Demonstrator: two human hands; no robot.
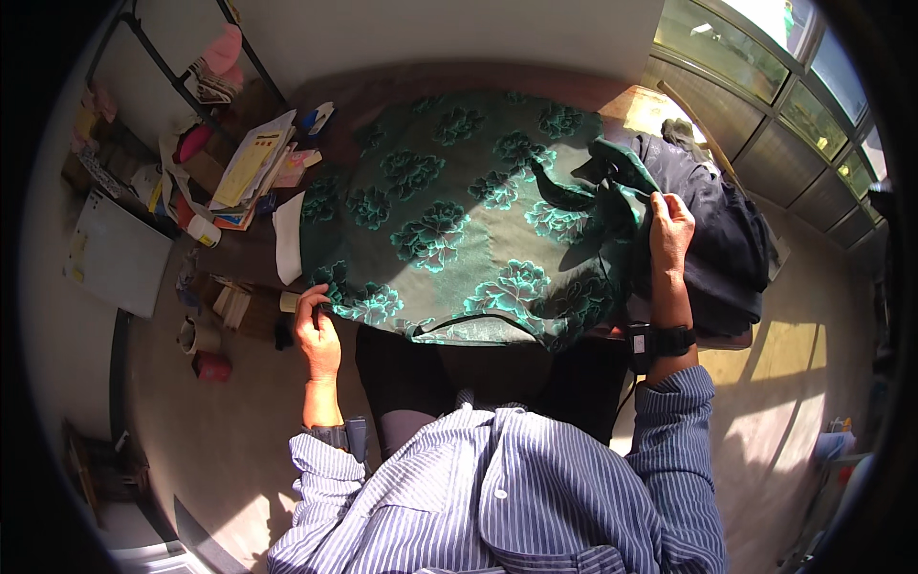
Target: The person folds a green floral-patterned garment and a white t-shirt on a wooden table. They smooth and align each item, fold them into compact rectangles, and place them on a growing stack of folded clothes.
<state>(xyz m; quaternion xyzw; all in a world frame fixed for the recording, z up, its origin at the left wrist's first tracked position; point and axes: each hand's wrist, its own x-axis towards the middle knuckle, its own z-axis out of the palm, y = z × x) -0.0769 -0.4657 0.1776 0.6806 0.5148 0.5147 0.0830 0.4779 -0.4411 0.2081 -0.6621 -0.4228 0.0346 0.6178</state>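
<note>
A dark green floral garment (445, 186) lies spread over the table in front of me, its neckline towards my lap. My left hand (318, 335) pinches the garment's near left corner between thumb and fingers. On the other side, my right hand (670, 224) grips a lifted, bunched part of the same cloth, which rises off the table in loose folds. The curved neckline shows a lighter inner side near the table's front edge. Sunlight falls across part of the flower pattern, with the shadow of the raised cloth on it.
A heap of dark clothing (717, 244) lies at the table's right end, near windows (724, 61). On the left stand stacked papers and booklets (247, 176), a white bottle (204, 231) and a white cloth or sheet (288, 240). A metal rack (154, 54) rises behind them.
</note>
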